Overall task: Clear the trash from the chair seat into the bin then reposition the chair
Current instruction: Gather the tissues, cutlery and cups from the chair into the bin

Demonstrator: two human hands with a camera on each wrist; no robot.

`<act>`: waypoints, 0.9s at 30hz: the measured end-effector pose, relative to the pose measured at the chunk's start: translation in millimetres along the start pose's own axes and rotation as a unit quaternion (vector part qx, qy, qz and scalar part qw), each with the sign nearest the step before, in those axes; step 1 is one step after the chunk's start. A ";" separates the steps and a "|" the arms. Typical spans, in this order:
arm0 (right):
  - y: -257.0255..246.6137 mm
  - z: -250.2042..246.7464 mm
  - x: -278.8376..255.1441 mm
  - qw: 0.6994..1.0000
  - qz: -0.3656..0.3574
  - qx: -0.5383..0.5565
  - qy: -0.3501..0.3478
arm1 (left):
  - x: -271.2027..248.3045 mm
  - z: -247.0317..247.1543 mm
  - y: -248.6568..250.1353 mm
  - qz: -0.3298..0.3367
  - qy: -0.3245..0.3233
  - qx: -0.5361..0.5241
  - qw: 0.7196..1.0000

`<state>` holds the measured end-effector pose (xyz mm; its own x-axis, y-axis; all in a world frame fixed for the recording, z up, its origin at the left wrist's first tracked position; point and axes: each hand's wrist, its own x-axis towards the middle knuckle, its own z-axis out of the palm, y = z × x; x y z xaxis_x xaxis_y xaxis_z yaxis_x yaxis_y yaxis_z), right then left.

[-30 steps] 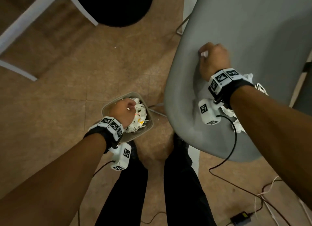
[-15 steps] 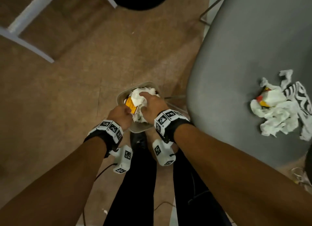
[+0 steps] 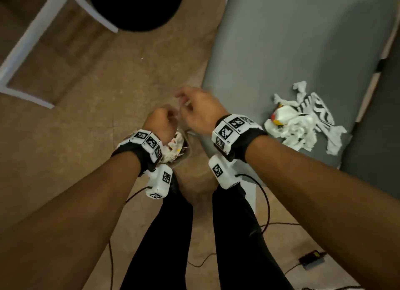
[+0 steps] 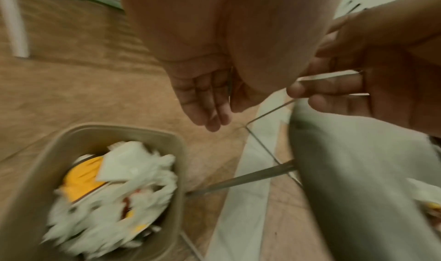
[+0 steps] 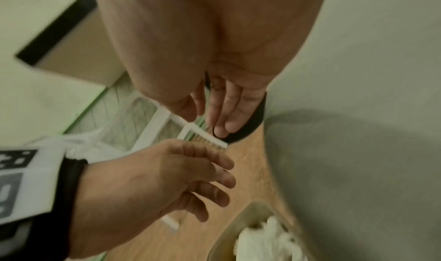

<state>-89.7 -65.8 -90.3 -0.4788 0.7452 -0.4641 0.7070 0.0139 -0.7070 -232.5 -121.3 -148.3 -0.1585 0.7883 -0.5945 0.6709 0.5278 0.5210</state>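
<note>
The grey chair seat (image 3: 303, 41) fills the right of the head view. A pile of crumpled white paper, a striped wrapper and a yellow-red scrap (image 3: 298, 125) lies near its right edge. The beige bin (image 4: 133, 128) stands on the floor left of the seat, heaped with white paper and yellow wrappers (image 4: 114, 189). In the head view my left wrist hides most of it. My left hand (image 3: 160, 123) and right hand (image 3: 194, 110) hover close together above the bin. Both are empty, with loose fingers (image 4: 207, 104) (image 5: 222, 114).
White furniture legs (image 3: 43, 30) and a black round object (image 3: 134, 6) are on the floor at the upper left. The chair's thin metal legs (image 4: 250, 176) pass beside the bin. Cables (image 3: 268, 203) and a black adapter (image 3: 311, 260) lie near my black-trousered legs (image 3: 164, 235).
My right hand carried trash from the seat to the bin and let it go. Both hands have since risen off the bin's heap, empty.
</note>
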 end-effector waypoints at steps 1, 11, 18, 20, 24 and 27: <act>6.9 -21.8 -5.9 1.000 0.005 0.012 0.026 | 3.6 -0.3 25.2 0.022 -0.005 -0.006 1.000; 171.3 -185.9 -71.1 0.962 0.188 0.024 0.197 | 1.5 105.0 227.9 0.290 -0.139 0.195 0.927; 225.3 -197.7 -115.0 0.959 0.272 -0.076 0.036 | 0.4 138.5 234.1 0.283 -0.129 0.311 0.898; 232.1 -188.3 -115.2 0.957 0.275 -0.081 0.036 | 3.6 132.8 231.1 0.263 -0.126 0.294 0.910; 236.1 -179.1 -107.4 0.955 0.289 -0.043 0.050 | 10.6 117.9 227.4 0.234 -0.115 0.270 0.927; 234.0 -173.0 -101.6 0.957 0.279 -0.006 0.076 | 14.4 109.9 221.3 0.234 -0.104 0.266 0.929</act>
<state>214.5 -23.0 -116.4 0.0562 0.7274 -0.6839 0.8365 -0.4082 -0.3655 -6.7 -27.9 -108.9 0.3472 0.7850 -0.5131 0.9030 -0.1320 0.4090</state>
